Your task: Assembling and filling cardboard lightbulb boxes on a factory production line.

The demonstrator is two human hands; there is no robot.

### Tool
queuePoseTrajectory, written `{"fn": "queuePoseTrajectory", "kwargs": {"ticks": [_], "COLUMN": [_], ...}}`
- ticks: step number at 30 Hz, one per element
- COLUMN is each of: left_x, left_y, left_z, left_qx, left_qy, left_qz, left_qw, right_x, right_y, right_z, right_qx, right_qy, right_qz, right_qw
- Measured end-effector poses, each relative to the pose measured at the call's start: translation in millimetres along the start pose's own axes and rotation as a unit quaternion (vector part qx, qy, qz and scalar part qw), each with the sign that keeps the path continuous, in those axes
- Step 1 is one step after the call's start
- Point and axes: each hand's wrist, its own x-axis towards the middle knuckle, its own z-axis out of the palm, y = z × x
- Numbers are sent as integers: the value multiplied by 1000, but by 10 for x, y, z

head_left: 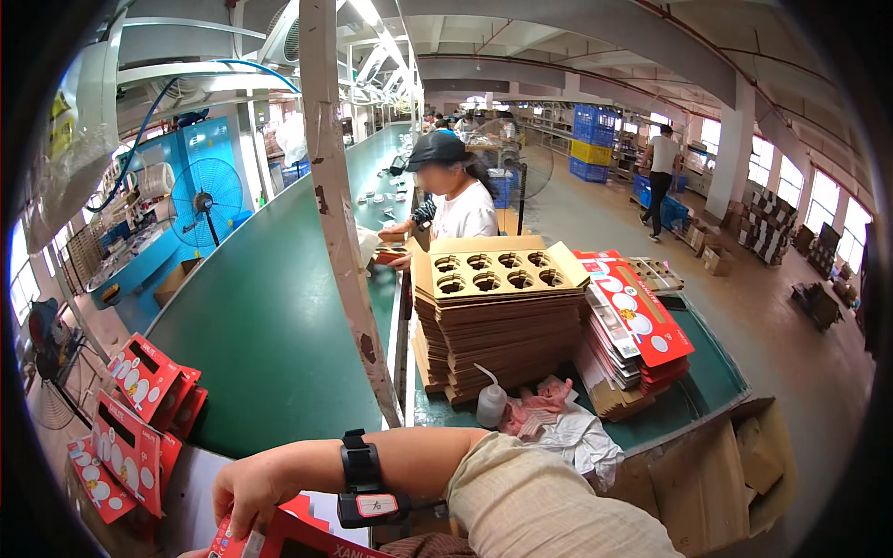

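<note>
Three or four red cartons (139,409) are lying loose at the far left, printed faces up, just off the edge of the green conveyor belt (270,325). One hand (244,493) is showing at the bottom edge: its arm is crossing the frame from the right, a black wrist device (363,484) strapped on and a beige sleeve (549,502) further up. Which hand it is — cannot tell for sure; the other one is out of view. Its fingers are curling down over the top edge of a red carton (288,535) at the very bottom of the frame, so it is holding that carton, with a bare white board (200,502) just left of it.

Judging by this, the step in hand is picking up or positioning one red carton for packing. The next move is likely calling for a steady two-handed grip, keeping the thin card from bending.

Further right, a tall stack of brown cardboard inserts (498,316) with round holes is sitting on the desk (707,381), a white squeeze bottle (490,405) and crumpled rags (567,428) at its foot, and flat red sleeves (637,325) leaning beside it. A co-worker in a black cap (460,200) is working behind the stack.
</note>
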Motion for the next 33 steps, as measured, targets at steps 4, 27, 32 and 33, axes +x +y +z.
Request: {"fn": "queuePoseTrajectory", "kwargs": {"ticks": [4,27,32,33], "left_x": [10,-46,-50,-63], "left_y": [-60,-10,-28,-87], "left_z": [-26,22,34,99], "left_qx": [58,198,142,42], "left_qy": [17,35,77,142], "left_qz": [7,24,37,25], "left_qw": [998,979,986,989], "right_x": [35,209,-32,-83], "right_y": [-10,-159,-204,-241], "right_z": [8,40,16,-3], "right_qx": [-61,-376,-388,-407], "right_qy": [0,-45,-44,-43], "right_qz": [-14,13,-23,-32], "right_qw": [998,926,920,912]}}
